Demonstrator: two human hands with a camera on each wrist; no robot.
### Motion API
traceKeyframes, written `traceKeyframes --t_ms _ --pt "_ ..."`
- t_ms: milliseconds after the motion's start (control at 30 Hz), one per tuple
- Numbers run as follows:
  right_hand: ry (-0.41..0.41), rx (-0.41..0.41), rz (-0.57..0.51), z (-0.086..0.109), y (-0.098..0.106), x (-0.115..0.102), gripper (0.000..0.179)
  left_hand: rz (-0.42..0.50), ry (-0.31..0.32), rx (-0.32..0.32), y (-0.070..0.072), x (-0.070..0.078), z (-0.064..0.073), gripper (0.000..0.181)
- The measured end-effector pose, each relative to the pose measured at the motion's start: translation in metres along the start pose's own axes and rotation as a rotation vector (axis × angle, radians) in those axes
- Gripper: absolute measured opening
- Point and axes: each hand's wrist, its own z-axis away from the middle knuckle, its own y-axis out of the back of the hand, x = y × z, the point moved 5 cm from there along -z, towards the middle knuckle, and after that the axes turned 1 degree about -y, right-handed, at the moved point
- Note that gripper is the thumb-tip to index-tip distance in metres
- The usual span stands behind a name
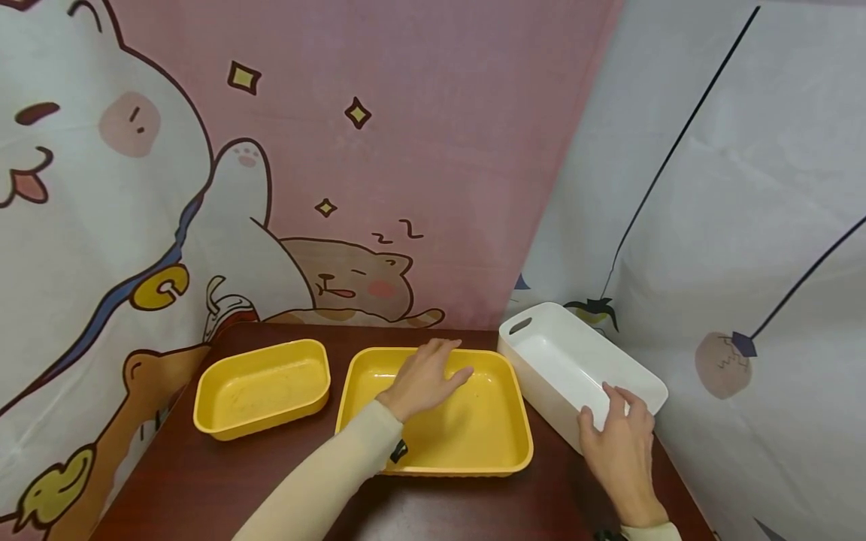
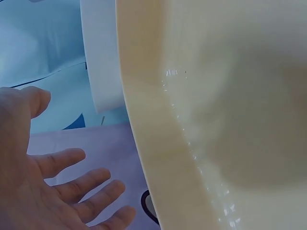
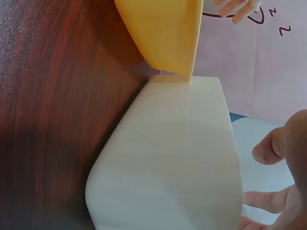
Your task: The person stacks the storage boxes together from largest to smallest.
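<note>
My left hand [image 1: 425, 382] hovers over the larger yellow tray [image 1: 521, 443], its fingers spread and nothing in them. In the left wrist view its fingers stand apart from the tray's wall [image 2: 158, 158]. My right hand [image 1: 621, 447] is at the near end of the white bin [image 1: 549, 387], thumb apart from the fingers. The right wrist view shows the bin's outer wall [image 3: 168, 153], with the fingertips [image 3: 261, 200] right at its rim. The bin has an oval handle hole at its far end, and my right hand hides part of its near end.
A smaller yellow tray [image 1: 262, 424] sits on the dark wood table [image 1: 271, 466] at the left. The white bin stands close against the larger tray's right side. Printed cloth [image 1: 433, 150] hangs behind the table, and pale cloth [image 1: 744, 225] runs along the right.
</note>
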Motion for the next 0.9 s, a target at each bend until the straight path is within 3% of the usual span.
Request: traceKeyframes --t_ms 567,900 --pt "-0.153 -0.009 -0.05 -0.005 0.003 0.027 0.077 0.05 0.06 -0.024 -0.033 0.01 -0.036 0.07" --pt "-0.252 -0.038 -0.053 -0.002 0.002 0.044 0.101 0.058 0.089 -0.051 -0.056 0.018 -0.054 0.07"
